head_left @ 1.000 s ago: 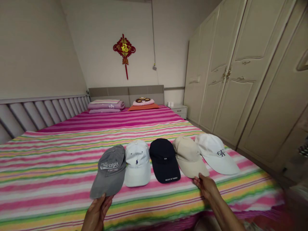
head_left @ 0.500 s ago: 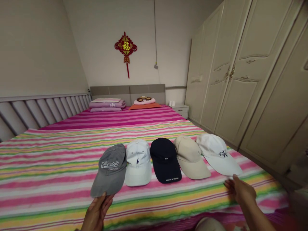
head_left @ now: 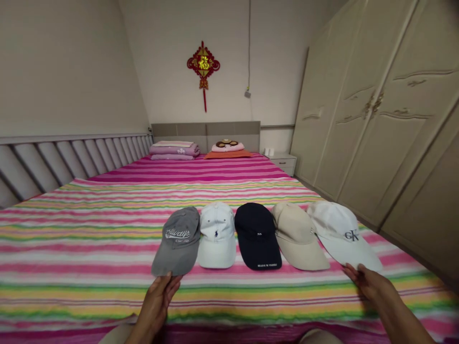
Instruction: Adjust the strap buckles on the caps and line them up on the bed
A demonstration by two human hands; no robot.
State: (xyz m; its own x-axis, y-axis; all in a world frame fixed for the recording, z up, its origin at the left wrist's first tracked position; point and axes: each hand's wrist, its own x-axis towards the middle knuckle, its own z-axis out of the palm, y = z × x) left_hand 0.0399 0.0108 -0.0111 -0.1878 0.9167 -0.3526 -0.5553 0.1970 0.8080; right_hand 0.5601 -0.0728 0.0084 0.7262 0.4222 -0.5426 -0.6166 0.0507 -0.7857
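Several baseball caps lie in a row on the striped bedsheet [head_left: 71, 248], brims toward me. From the left come a grey cap with "Always" lettering [head_left: 178, 234], a white cap with a small navy logo [head_left: 217, 229], a navy cap [head_left: 256, 229], a beige cap [head_left: 296, 234] and a white cap with "CK" lettering [head_left: 339, 234]. My left hand [head_left: 156, 303] is at the front edge of the grey brim, its fingertips touching it. My right hand [head_left: 369, 283] lies on the sheet, fingers at the white CK cap's brim, holding nothing.
Behind the caps, the striped bed stretches to a grey headboard [head_left: 206, 131] with folded lilac bedding [head_left: 174, 151] and an orange pillow [head_left: 228, 154]. A padded wall panel [head_left: 71, 165] runs along the left, cream wardrobe doors [head_left: 373, 119] along the right, and a small bedside cabinet [head_left: 283, 163] stands by the headboard.
My view has swung, shifting the room and caps rightward in the picture. My right hand has moved from the beige cap's brim to the white CK cap's brim. The caps remain in their row.
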